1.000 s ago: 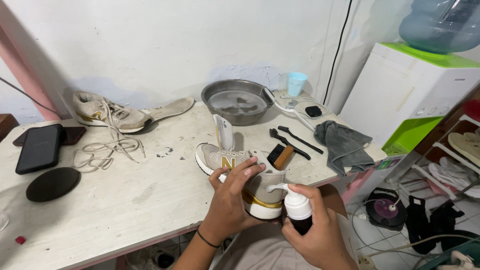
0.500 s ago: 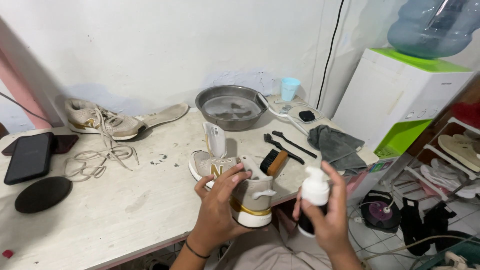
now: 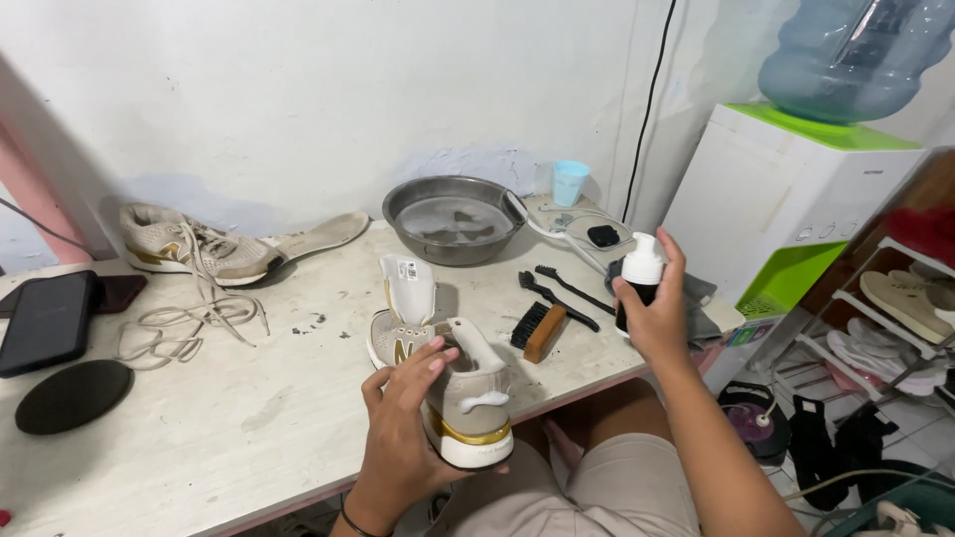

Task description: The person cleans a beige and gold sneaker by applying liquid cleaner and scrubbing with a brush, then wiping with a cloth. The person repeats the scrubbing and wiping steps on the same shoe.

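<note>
Two hands are busy, each with its own thing. The left hand (image 3: 403, 428) is closed around the heel part of a beige sneaker (image 3: 443, 373), which it holds tilted at the near edge of the desk (image 3: 229, 428), heel toward the person. A line of white foam (image 3: 484, 402) lies on the heel. The shoe has no laces and its tongue stands up, so the upper looks soft and will give under the fingers; the white sole with the gold stripe looks stiffer, and I judge it the better place to hold. The foam can make the heel slippery.

The right hand (image 3: 652, 313) grips a small dark pump bottle (image 3: 637, 283) with a white top, raised above the right end of the desk, just over a grey cloth (image 3: 696, 298). The bottle seems light and rigid, easy to hold by the body.

Between the hands lie a wooden brush (image 3: 537, 328) and two thin black brushes (image 3: 557, 293). Farther back stand a metal basin (image 3: 453, 217) and a blue cup (image 3: 570, 182). The second sneaker (image 3: 194, 244) with loose laces (image 3: 179, 318) lies at the far left.
</note>
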